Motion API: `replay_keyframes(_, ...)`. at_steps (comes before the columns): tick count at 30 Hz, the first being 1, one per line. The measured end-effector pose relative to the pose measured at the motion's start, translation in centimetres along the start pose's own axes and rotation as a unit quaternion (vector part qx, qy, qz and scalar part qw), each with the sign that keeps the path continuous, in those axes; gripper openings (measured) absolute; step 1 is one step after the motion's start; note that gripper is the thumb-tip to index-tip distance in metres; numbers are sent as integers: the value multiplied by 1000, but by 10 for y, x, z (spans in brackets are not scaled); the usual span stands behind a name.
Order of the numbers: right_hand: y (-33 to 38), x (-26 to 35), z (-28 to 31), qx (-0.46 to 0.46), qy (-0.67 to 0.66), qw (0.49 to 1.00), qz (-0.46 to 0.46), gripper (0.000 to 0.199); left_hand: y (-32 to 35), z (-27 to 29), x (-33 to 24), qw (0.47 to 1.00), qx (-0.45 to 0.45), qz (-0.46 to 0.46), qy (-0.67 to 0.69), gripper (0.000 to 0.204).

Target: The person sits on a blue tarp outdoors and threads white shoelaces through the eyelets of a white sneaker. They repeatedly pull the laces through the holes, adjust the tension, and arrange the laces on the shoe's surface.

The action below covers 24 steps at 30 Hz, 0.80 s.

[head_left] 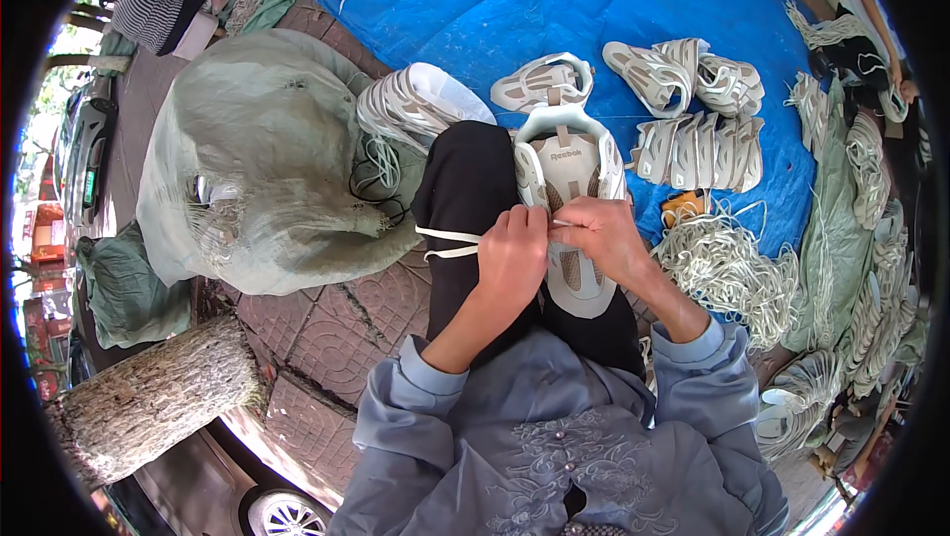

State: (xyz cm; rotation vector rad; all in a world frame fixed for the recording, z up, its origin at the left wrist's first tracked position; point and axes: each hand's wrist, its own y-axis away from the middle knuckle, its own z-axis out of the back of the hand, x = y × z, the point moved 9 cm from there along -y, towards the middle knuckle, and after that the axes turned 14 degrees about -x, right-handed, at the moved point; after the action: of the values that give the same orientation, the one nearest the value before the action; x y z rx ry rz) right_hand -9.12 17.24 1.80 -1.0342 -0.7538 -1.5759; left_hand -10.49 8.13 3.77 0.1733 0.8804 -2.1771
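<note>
A white and beige sneaker (569, 165) lies across my lap, its tongue facing up and its toe toward me. My left hand (513, 254) is closed on a white shoelace (453, 236), whose two strands stick out to the left over my dark trouser leg. Close beside it, my right hand (609, 239) pinches the lace between thumb and forefinger over the shoe's eyelets. Fingers of both hands nearly meet above the shoe and cover part of its lacing area. Just beyond it, another sneaker (542, 84) rests on a blue tarp (475, 16).
On the tarp at right are a row of sneakers (698, 152), more shoes (683, 76) and a heap of white laces (727, 264). A large greenish sack (257, 160) bulges at left, near stacked shoe pieces (421, 105). A tree trunk (158, 397) stands lower left. Other people sit farther off.
</note>
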Motion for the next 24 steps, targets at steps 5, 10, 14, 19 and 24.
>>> replay_keyframes(5,8,-8,-2,20,-63,991,-118,17,4,4,-2,999,-36,-15,31,18)
replay_keyframes(10,19,-16,-13,55,-94,974,-200,17,5,5,-5,996,-24,-77,49,19)
replay_keyframes(14,14,9,-11,66,-18,998,5,17,9,-8,-13,977,96,-182,-52,19)
replay_keyframes(19,11,9,29,-15,113,987,117,16,-7,-29,11,958,282,-49,8,11)
replay_keyframes(24,14,-1,45,-35,64,988,137,12,-20,-42,22,928,315,107,170,9)
